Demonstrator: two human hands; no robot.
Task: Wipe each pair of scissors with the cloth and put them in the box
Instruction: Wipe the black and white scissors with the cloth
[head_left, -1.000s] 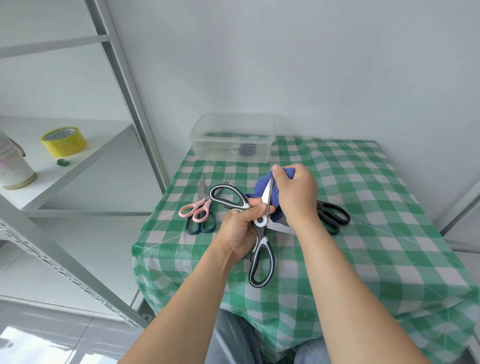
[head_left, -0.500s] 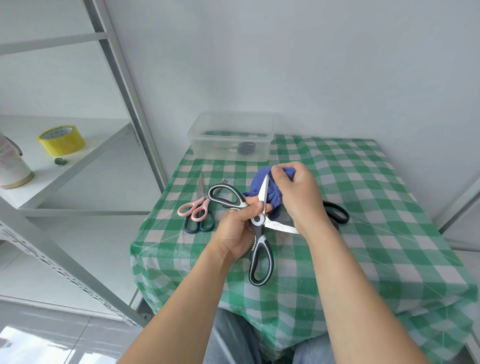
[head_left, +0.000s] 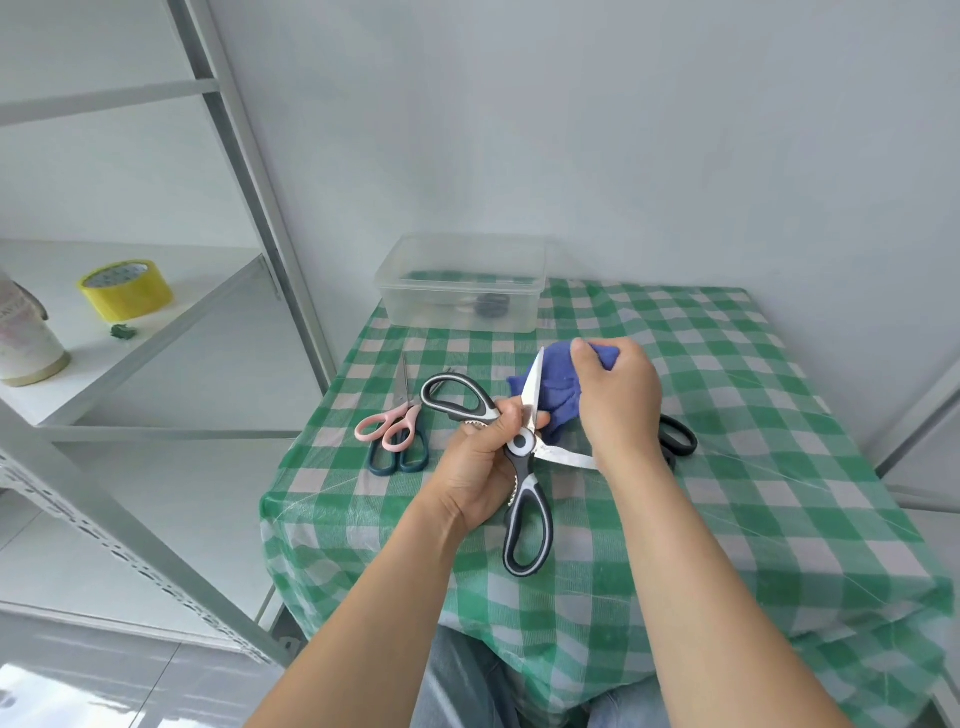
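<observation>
Black-and-white scissors (head_left: 521, 444) held spread open above table (head_left: 727, 415). Left hand (head_left: 478, 467) grips near pivot. Right hand (head_left: 618, 405) clutches blue cloth (head_left: 556, 395). Over last second cloth slid up upright blade, off tip. Likely lower blade next. Box (head_left: 415, 312) at table's back, well apart. Pink pair (head_left: 395, 423), teal pair (head_left: 400, 457), black pair (head_left: 678, 439) waiting.

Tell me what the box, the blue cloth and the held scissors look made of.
Box: likely clear plastic; the tablecloth checks show through its glossy walls.
Blue cloth: soft fabric, matte, crumpled in folds.
Held scissors: blades bright, reflective metal, probably steel; handles black and white, plastic or rubber, cannot tell which.
</observation>
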